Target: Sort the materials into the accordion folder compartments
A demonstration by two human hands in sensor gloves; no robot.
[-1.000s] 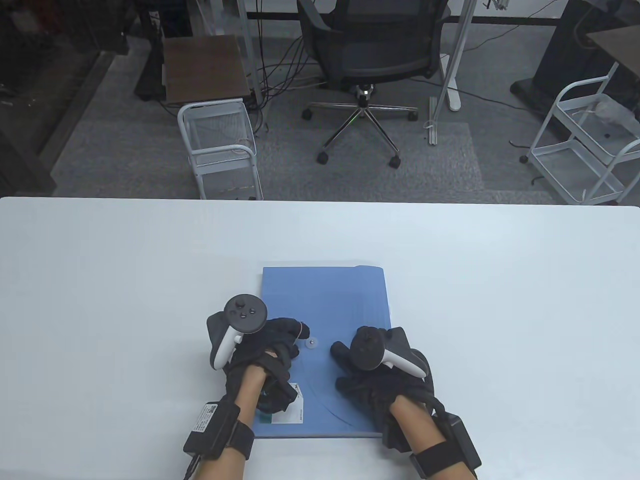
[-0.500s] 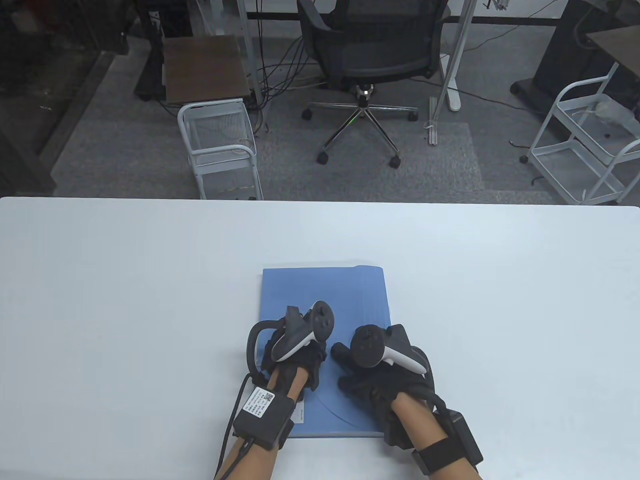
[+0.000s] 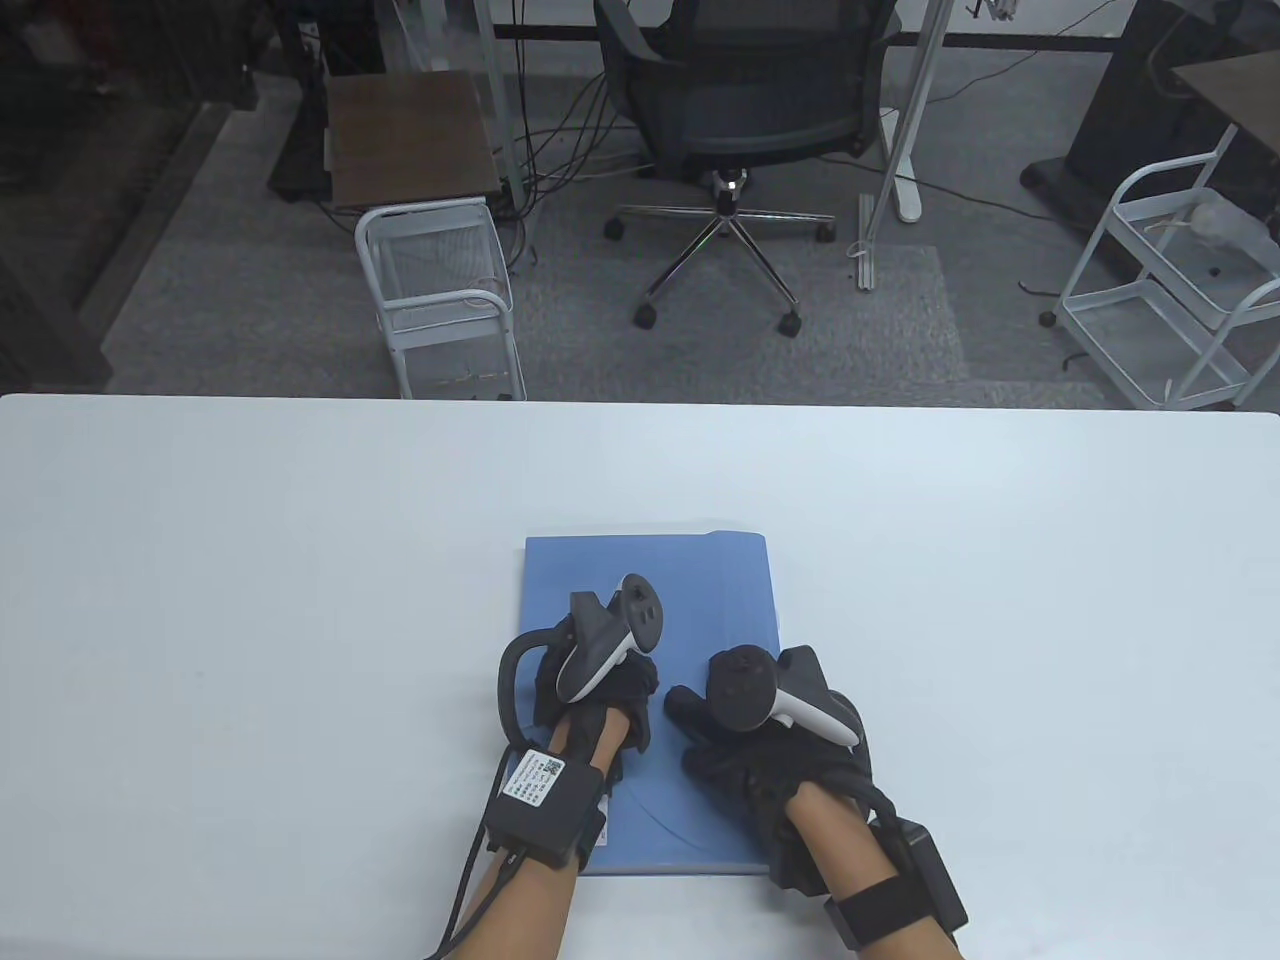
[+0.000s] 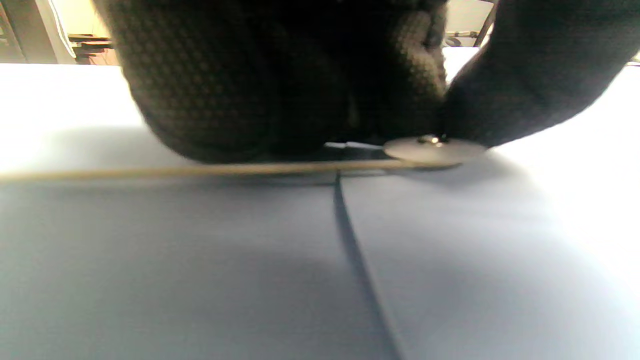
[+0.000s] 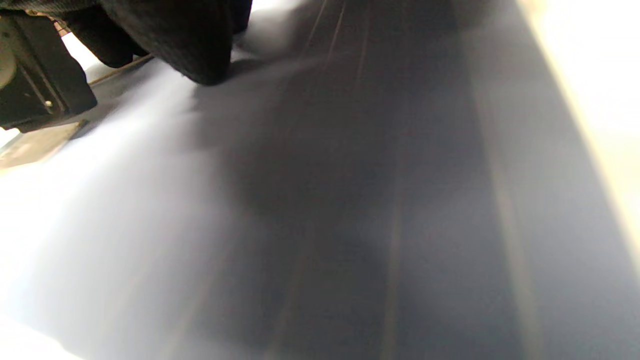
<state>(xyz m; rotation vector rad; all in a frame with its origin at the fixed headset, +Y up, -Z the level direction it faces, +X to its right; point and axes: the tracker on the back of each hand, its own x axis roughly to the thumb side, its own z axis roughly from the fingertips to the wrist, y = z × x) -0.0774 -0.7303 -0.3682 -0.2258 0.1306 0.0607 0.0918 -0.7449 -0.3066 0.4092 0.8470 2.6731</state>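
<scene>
The big white worktop (image 3: pixel 300 600) holds a blue folder (image 3: pixel 690 590) lying flat and shut near the front edge, in the middle; both hands rest on its front half; the right hand (image 3: pixel 770 760) lies flat on the folder with its fingers spread out, so it is open and grips nothing; the left hand (image 3: pixel 600 700) is curled over, knuckles up, just beside the right one; its fingertips (image 4: pixel 500 100) touch a small round button (image 4: pixel 432 150) on the cover; I cannot tell if it pinches the button or only touches it.
</scene>
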